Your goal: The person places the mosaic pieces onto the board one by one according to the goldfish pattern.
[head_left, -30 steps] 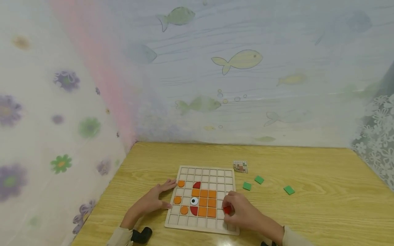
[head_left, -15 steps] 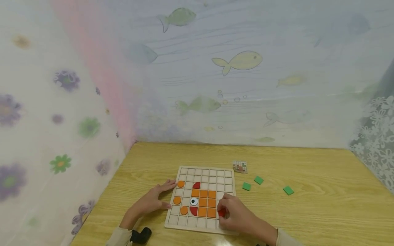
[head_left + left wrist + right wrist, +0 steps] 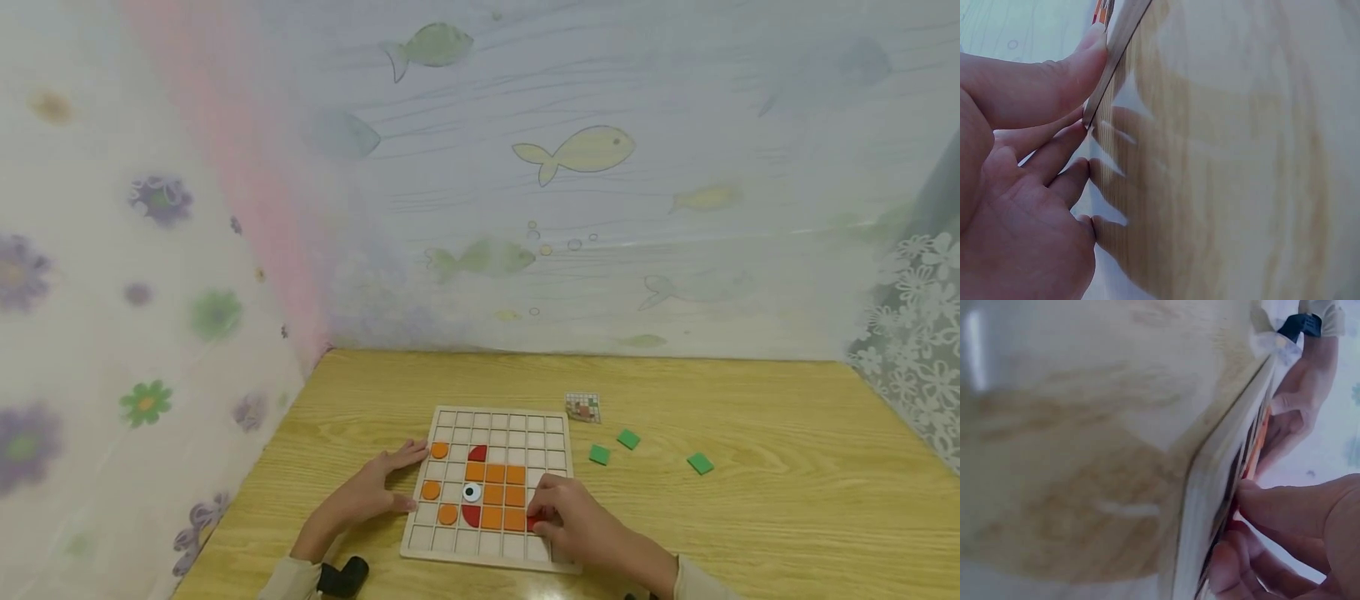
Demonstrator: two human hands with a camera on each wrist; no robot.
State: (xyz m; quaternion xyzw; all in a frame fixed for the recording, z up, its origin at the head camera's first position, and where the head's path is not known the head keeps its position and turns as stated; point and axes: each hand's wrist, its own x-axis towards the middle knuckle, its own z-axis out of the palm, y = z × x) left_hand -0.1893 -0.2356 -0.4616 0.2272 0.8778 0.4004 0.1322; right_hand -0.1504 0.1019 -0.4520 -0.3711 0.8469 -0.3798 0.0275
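A wooden grid board (image 3: 498, 421) lies on the table. Its squares hold orange square tiles (image 3: 495, 495), round orange pieces (image 3: 447, 514), red quarter-round pieces (image 3: 477, 453) and a white eye piece (image 3: 471, 492). My right hand (image 3: 581, 521) pinches a red piece (image 3: 532, 523), mostly covered by the fingers, at the square right of the lower orange row. In the right wrist view, thumb and fingers are at the board's edge. My left hand (image 3: 367, 493) rests against the board's left side with thumb and fingers spread; the left wrist view shows its thumb (image 3: 1088, 59) touching the board's rim.
Several green square tiles (image 3: 628, 439) lie on the table (image 3: 787, 467) right of the board. A small picture card (image 3: 583, 407) is by its upper right corner. Behind stands a wall (image 3: 585, 275) with painted fish; a flowered wall (image 3: 90, 333) rises on the left.
My right hand has moved left over the board with the red piece, from the right edge to the square beside the orange tiles, and lowered it. My left hand has stayed still.
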